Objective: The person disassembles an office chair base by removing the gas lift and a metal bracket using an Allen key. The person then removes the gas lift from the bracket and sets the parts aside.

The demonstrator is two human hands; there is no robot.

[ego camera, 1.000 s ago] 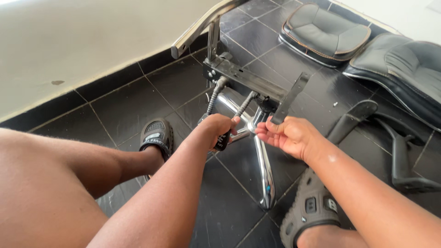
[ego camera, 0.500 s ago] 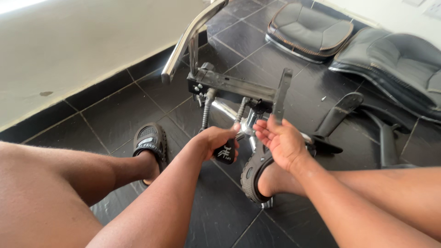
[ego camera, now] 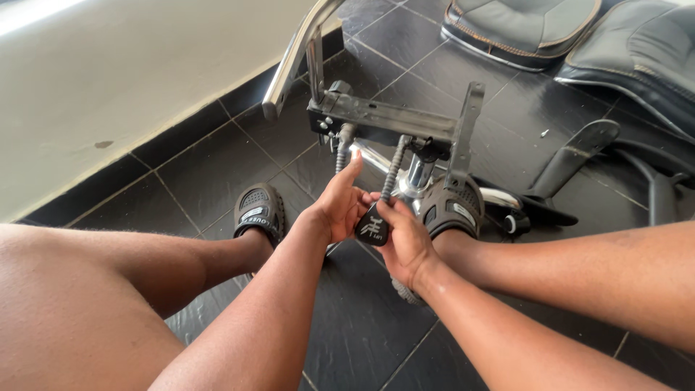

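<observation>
Both hands meet over the dark tiled floor (ego camera: 217, 166), just in front of an upturned chair mechanism (ego camera: 384, 119). The left hand (ego camera: 340, 203) has its fingers curled around a black paddle handle (ego camera: 372, 228), thumb pointing up toward the mechanism; its grip is closed on the handle. The right hand (ego camera: 405, 242) comes in from the other side, and its grip is likewise closed on the handle, fingertips touching its top edge and the base of a ribbed cable (ego camera: 394, 170) that runs up from the handle to the black plate of the mechanism. A second ribbed cable (ego camera: 342, 148) hangs beside it, just left.

Below the plate shines a chrome column (ego camera: 416, 177), with a chrome leg reaching out to the right. The person's right foot, in a dark clog (ego camera: 452, 206), rests against the column, touching the plate's upright bracket. The left foot, in a matching left clog (ego camera: 259, 210), stands flat on the floor near the wall (ego camera: 108, 72). A chrome armrest bar (ego camera: 297, 54) slants up from the mechanism. Toward the floor's far right corner lie two padded cushions (ego camera: 528, 25) and a black armrest (ego camera: 579, 148).
</observation>
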